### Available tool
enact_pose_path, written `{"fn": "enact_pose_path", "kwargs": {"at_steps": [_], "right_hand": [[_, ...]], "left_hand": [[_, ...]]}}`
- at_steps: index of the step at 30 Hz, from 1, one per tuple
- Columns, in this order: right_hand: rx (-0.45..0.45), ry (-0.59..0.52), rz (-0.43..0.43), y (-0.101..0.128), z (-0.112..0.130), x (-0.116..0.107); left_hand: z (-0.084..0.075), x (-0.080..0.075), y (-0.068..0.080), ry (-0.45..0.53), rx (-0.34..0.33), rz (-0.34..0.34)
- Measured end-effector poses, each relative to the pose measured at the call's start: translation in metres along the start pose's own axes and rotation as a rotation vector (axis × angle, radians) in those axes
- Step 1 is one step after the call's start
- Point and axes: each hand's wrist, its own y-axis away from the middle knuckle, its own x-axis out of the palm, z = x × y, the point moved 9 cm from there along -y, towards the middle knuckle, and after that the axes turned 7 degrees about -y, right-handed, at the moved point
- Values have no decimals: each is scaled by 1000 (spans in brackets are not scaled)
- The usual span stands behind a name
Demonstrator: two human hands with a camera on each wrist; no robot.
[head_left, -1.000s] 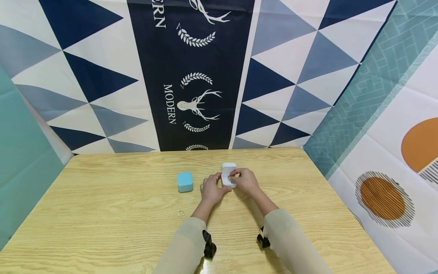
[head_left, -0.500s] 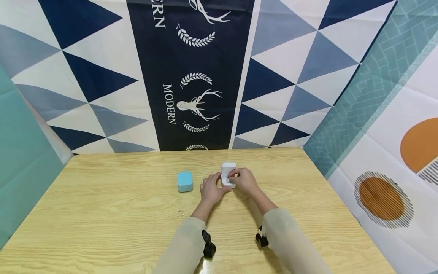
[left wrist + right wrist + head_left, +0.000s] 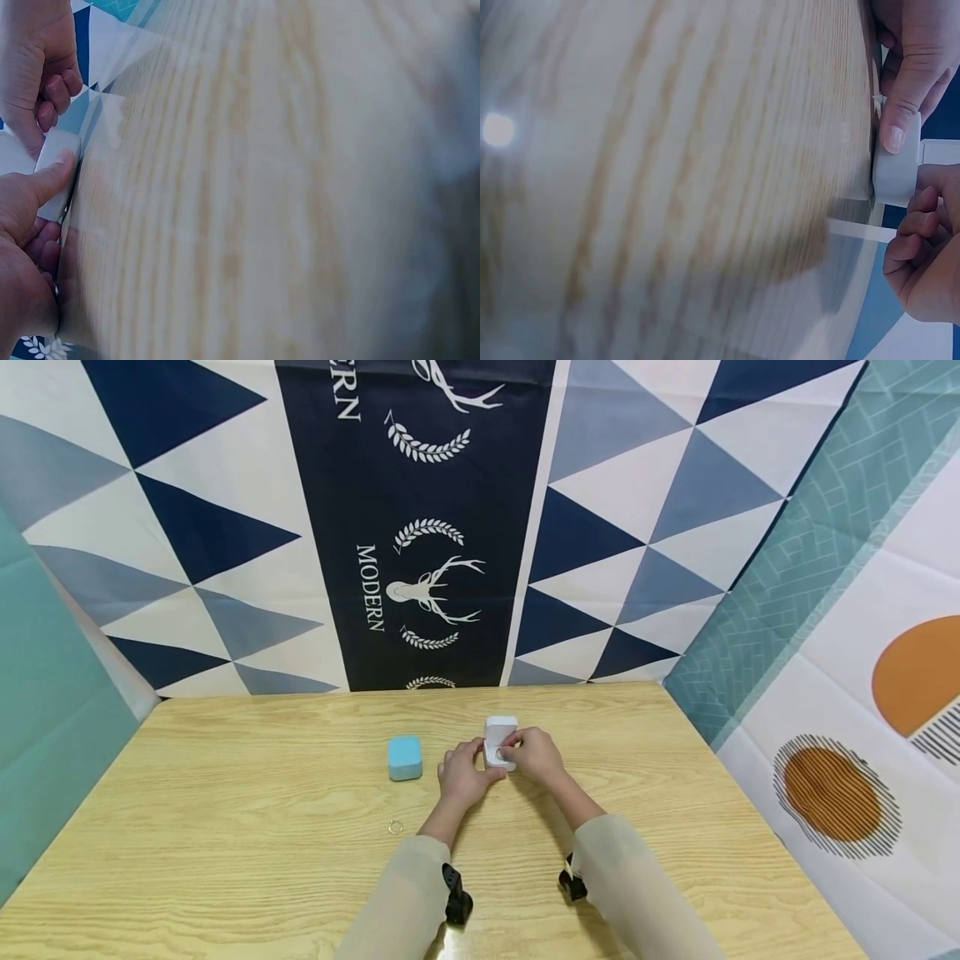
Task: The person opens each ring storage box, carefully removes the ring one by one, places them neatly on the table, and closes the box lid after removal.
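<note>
A white ring box (image 3: 501,727) stands with its lid raised near the back of the table. My left hand (image 3: 462,777) grips its base from the left, with the thumb along the front, as the left wrist view shows on the box (image 3: 56,161). From the right, my right hand (image 3: 537,755) reaches into the box and pinches a small ring (image 3: 500,752) at the cushion. In the right wrist view its fingertips are hidden behind the box's front wall (image 3: 896,176), and its other fingers are curled.
A closed light-blue box (image 3: 405,758) sits to the left of my left hand. Closer to me, a thin gold-coloured ring (image 3: 391,829) lies on the wooden table (image 3: 247,827). Patterned cloth (image 3: 442,527) hangs behind the table's back edge.
My right fingers have shifted very slightly at the ring inside the box. The left hand, white box, blue box and loose ring keep their places.
</note>
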Motion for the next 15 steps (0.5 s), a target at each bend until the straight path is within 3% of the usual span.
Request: {"fn": "enact_pose_path", "kwargs": {"at_steps": [15], "right_hand": [[-1, -21, 8, 1, 2, -2]], "left_hand": [[0, -1, 1, 4, 11, -9]]}}
